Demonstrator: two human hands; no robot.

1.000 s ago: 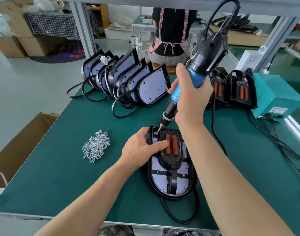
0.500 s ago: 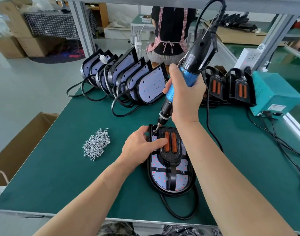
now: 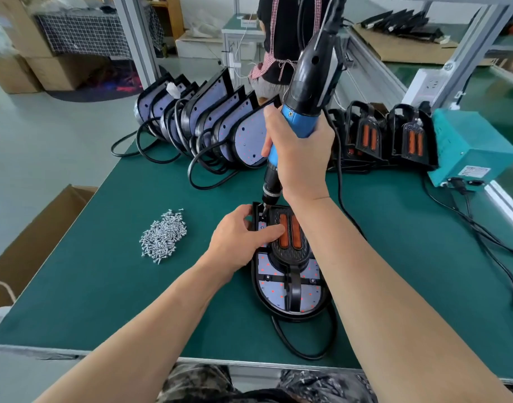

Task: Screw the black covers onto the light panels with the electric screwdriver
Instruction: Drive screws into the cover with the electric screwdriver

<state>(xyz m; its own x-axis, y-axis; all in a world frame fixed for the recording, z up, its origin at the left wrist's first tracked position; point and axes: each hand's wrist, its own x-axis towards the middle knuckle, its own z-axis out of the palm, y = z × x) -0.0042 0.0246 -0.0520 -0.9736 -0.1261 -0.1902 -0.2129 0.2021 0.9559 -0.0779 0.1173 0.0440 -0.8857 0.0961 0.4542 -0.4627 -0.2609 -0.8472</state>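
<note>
The light panel (image 3: pixel 290 289) lies flat mid-tabletop (image 3: pixel 104 286). It is a rigid, shallow, D-shaped plastic shell, probably light enough to skate. The left hand (image 3: pixel 238 239) pins it, fingers (image 3: pixel 274 229) laid straight onto the ribbed black cover (image 3: pixel 290 251). The right hand (image 3: pixel 300 161) curls fully round the screwdriver (image 3: pixel 303 112) at its smooth blue grip, bit down at the cover's eleven o'clock corner. Bright loose screws (image 3: pixel 163 237) heap at nine o'clock.

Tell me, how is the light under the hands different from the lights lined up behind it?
The flat light lies on the table; the lined-up lights stand on edge, leaning together. The flat light wears a black cover with orange strips; the lined-up lights show bare faces. Both have the same rounded black rim and black cable.
</note>
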